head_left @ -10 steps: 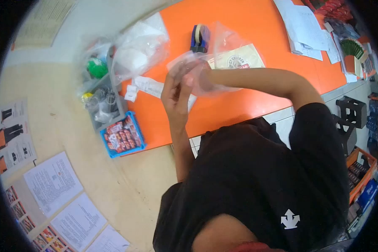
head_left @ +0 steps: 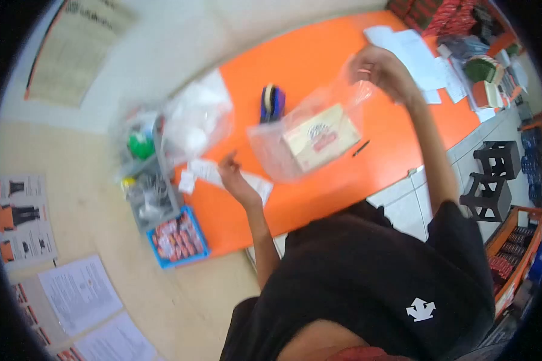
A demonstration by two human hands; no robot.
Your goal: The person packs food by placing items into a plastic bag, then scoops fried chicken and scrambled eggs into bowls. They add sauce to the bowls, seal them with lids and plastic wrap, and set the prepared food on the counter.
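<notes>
A pale box (head_left: pixel 322 138) lies on the orange surface (head_left: pixel 319 54); a clear bag (head_left: pixel 267 149) is around or under it, I can't tell which. Up and right of the box, the right hand (head_left: pixel 382 72) bends its fingers near the bag; its grip is too blurry to tell. Left of the box, the left hand (head_left: pixel 238 180) is loosely open and bare.

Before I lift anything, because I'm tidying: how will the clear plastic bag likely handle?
The clear plastic bag probably flops, given its thin, wrinkled film. It may snag or shift the printed cream box, since they overlap in view.
</notes>
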